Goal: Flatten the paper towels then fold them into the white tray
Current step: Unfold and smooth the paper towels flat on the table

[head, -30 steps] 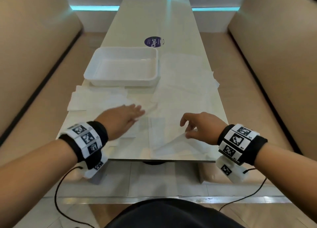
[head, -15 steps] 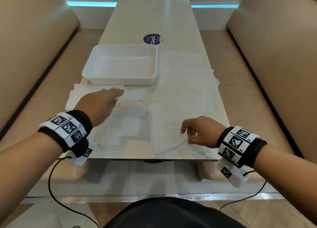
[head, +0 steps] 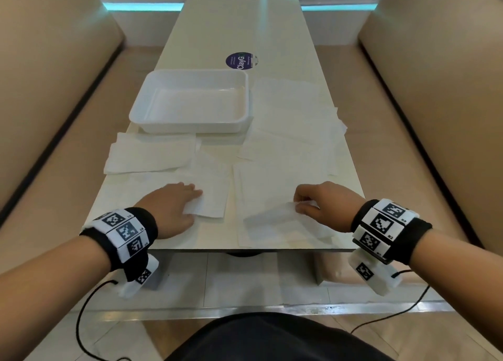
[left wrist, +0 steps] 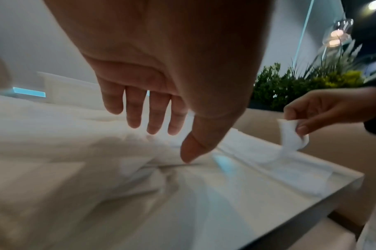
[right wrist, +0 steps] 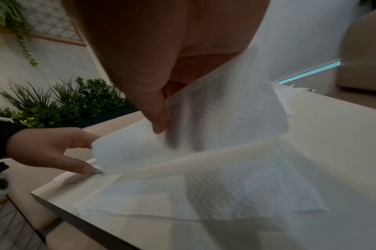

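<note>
The empty white tray [head: 190, 124] stands on the left half of the table. Several white paper towels lie flat around it. My left hand [head: 194, 203] rests with straight fingers on a small towel [head: 212, 194] near the front edge. In the left wrist view its fingers [left wrist: 153, 118] are spread and its thumb tip touches the surface. My right hand [head: 298, 204] pinches the corner of a larger towel [head: 272, 222] and holds that flap off the table. The right wrist view shows the thumb and fingers clamped on the raised sheet [right wrist: 221, 108].
More flat towels [head: 294, 126] cover the table right of the tray, and others [head: 149, 156] lie in front of it. A purple round sticker [head: 239, 60] sits beyond the tray. Beige benches [head: 54, 116] flank the table. The front edge [head: 217, 250] is close to both hands.
My left hand has come back from the towels by the tray to the small towel near the front edge. My right hand keeps its pinch and has raised the corner slightly.
</note>
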The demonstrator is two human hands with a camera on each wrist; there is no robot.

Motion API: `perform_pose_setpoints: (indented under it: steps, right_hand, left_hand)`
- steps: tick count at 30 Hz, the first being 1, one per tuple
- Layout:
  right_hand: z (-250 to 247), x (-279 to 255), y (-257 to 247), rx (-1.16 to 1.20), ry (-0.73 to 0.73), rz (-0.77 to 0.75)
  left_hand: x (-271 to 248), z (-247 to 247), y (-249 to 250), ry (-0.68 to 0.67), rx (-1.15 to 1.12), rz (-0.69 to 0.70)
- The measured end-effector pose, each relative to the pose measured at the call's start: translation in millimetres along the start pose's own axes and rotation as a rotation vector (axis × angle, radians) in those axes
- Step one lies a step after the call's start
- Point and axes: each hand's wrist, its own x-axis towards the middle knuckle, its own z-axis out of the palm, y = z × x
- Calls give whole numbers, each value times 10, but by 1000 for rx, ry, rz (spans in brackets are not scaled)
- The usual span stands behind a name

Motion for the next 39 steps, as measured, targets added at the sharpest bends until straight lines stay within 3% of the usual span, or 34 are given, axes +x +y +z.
perform_pose_setpoints:
  steps: [5,8,12,16,20,23,27,32,36,39]
  right_hand:
    - [-62,5,-42,67,111,-57]
    - [-152,11,-48,100,136,-80]
    - [-313,115,13,112,192,-52]
    - [-405,276,86,32,305,2]
    - [-359,294,35,-59,474,-56]
    - [-244,299,-8,-97,374,-111]
    - [-91,334,26,-140,120,-24]
    - [20,365,57,-208,28,-26]
    - [84,420,19,-271,-38,-39]
    - [109,475,-18,-312,-66,-24]
  left_hand:
    - [-19,-123,439,151,-254,163]
    - [41,-139,790,113,-480,208]
    - [222,-55,1004,135,-647,163]
    - [415,-27,1011,226,-635,91]
    - [564,-76,1004,249,-635,26]
    - [607,-81,997,220,-597,-3]
    - [601,-75,1020,184,-506,23]
    - [574,-99,1038,128,-348,27]
    - [600,-132,1151,328,-134,91]
    - [708,-103,1280,226,-80,202]
